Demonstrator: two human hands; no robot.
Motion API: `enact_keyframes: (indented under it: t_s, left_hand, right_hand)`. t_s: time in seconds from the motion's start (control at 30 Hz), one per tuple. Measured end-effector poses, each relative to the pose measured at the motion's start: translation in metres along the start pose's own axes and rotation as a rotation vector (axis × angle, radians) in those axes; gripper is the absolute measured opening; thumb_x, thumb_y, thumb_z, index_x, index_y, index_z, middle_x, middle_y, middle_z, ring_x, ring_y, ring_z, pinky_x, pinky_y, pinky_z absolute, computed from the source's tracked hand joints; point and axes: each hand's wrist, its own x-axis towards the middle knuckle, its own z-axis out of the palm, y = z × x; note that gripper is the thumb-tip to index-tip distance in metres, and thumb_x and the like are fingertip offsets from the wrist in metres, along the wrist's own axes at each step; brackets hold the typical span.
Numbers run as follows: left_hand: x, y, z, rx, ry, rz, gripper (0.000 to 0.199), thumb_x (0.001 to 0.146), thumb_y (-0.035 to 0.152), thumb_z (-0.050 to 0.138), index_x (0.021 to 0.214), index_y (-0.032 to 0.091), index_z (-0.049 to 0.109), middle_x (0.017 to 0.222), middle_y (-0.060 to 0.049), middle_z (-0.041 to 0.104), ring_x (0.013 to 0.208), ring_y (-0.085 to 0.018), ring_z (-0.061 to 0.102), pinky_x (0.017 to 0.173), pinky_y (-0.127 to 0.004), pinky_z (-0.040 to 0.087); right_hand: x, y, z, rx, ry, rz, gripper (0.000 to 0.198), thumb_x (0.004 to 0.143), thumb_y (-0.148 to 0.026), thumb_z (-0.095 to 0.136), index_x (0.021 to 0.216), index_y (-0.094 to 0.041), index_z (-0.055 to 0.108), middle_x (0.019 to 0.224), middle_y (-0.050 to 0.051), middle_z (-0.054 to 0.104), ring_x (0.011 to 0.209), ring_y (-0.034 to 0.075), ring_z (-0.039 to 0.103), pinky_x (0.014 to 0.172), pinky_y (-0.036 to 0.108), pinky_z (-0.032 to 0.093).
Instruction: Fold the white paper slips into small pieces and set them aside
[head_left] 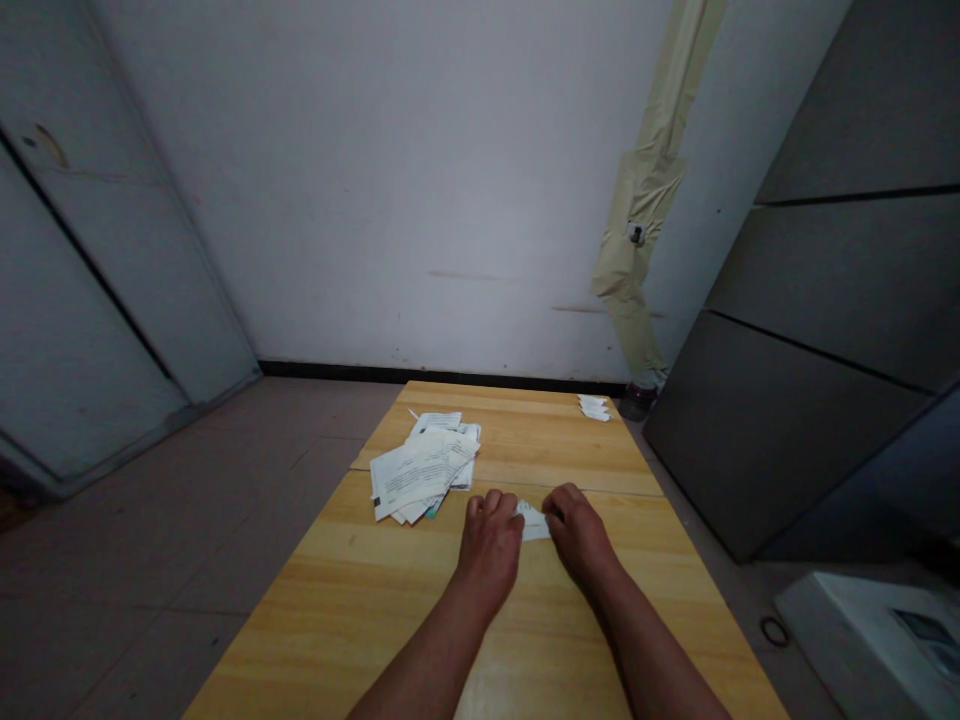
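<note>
Near the middle of the wooden table, a small piece of white paper (pixel 533 524) with a pointed upper part lies between my two hands. My left hand (pixel 493 540) has its fingers curled at the paper's left edge, with the thumb side against it. On the opposite edge my right hand (pixel 576 525) pinches the paper between thumb and fingers. Part of the sheet is hidden under the fingers. Left of my hands lies a loose pile of printed paper sheets (pixel 424 465), overlapping at different angles.
Several small folded papers (pixel 594 407) lie at the table's (pixel 360 600) far right corner. Behind the table is a white wall (pixel 420 200). Grey panels (pixel 817 290) stand to the right, with a white box (pixel 870 640) on the floor. A grey door (pixel 97 250) is at left.
</note>
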Motion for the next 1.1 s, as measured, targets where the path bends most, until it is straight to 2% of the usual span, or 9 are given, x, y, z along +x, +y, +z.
enact_keyframes:
  t_s: [0.1, 0.2, 0.33, 0.5, 0.7, 0.9, 1.1]
  left_hand:
    - [-0.002, 0.002, 0.001, -0.003, 0.005, 0.011, 0.016, 0.089, 0.013, 0.054, 0.085, 0.018, 0.069, 0.096, -0.007, 0.065, 0.097, -0.024, 0.051, 0.082, -0.041, 0.033]
    - [-0.002, 0.002, 0.001, -0.005, -0.002, -0.003, 0.019, 0.089, 0.011, 0.052, 0.085, 0.018, 0.069, 0.091, -0.007, 0.066, 0.094, -0.024, 0.052, 0.082, -0.041, 0.032]
    - [-0.004, 0.003, -0.006, -0.018, -0.029, -0.027, 0.021, 0.091, 0.013, 0.05, 0.088, 0.019, 0.07, 0.089, -0.006, 0.068, 0.092, -0.024, 0.054, 0.08, -0.042, 0.031]
    - [-0.006, 0.001, -0.017, -0.072, -0.099, -0.044, 0.019, 0.09, 0.02, 0.054, 0.085, 0.023, 0.071, 0.091, -0.006, 0.07, 0.095, -0.025, 0.054, 0.079, -0.042, 0.029]
    - [-0.007, -0.001, -0.018, -0.11, -0.103, -0.061, 0.025, 0.09, 0.017, 0.05, 0.083, 0.022, 0.073, 0.094, -0.006, 0.071, 0.095, -0.024, 0.054, 0.077, -0.042, 0.029]
    - [-0.006, 0.0, -0.017, -0.137, -0.109, -0.077, 0.027, 0.089, 0.015, 0.049, 0.078, 0.021, 0.072, 0.091, -0.007, 0.071, 0.094, -0.024, 0.054, 0.076, -0.041, 0.03]
    - [-0.005, -0.001, -0.019, -0.15, -0.122, -0.099, 0.025, 0.087, 0.014, 0.05, 0.08, 0.022, 0.073, 0.096, -0.005, 0.072, 0.095, -0.024, 0.054, 0.078, -0.041, 0.03]
  right_hand:
    - [0.001, -0.002, 0.003, -0.119, -0.049, -0.159, 0.022, 0.078, -0.003, 0.049, 0.073, -0.019, 0.064, 0.082, 0.006, 0.061, 0.082, 0.019, 0.053, 0.072, 0.027, 0.038]
    - [0.002, -0.005, 0.004, -0.246, -0.119, -0.22, 0.025, 0.078, -0.001, 0.05, 0.066, -0.019, 0.064, 0.073, 0.006, 0.063, 0.075, 0.019, 0.051, 0.07, 0.029, 0.036]
    - [0.001, -0.006, 0.002, -0.177, -0.131, -0.141, 0.028, 0.071, 0.002, 0.048, 0.067, -0.019, 0.066, 0.075, 0.005, 0.065, 0.077, 0.019, 0.054, 0.072, 0.028, 0.037]
    - [-0.001, -0.005, 0.005, -0.009, -0.064, -0.004, 0.028, 0.063, 0.0, 0.047, 0.07, -0.019, 0.067, 0.08, 0.005, 0.066, 0.085, 0.019, 0.056, 0.076, 0.026, 0.039]
    - [0.003, -0.02, 0.01, -0.09, -0.034, 0.179, 0.011, 0.072, -0.014, 0.056, 0.064, -0.018, 0.062, 0.077, 0.005, 0.063, 0.079, 0.02, 0.055, 0.071, 0.028, 0.035]
    - [0.004, -0.026, 0.01, -0.153, -0.054, 0.195, 0.006, 0.074, -0.019, 0.062, 0.068, -0.018, 0.06, 0.079, 0.004, 0.063, 0.081, 0.019, 0.053, 0.07, 0.028, 0.03]
    - [0.005, -0.014, 0.014, -0.066, -0.039, 0.195, 0.009, 0.069, -0.01, 0.059, 0.07, -0.019, 0.06, 0.08, 0.003, 0.062, 0.082, 0.019, 0.054, 0.072, 0.026, 0.033]
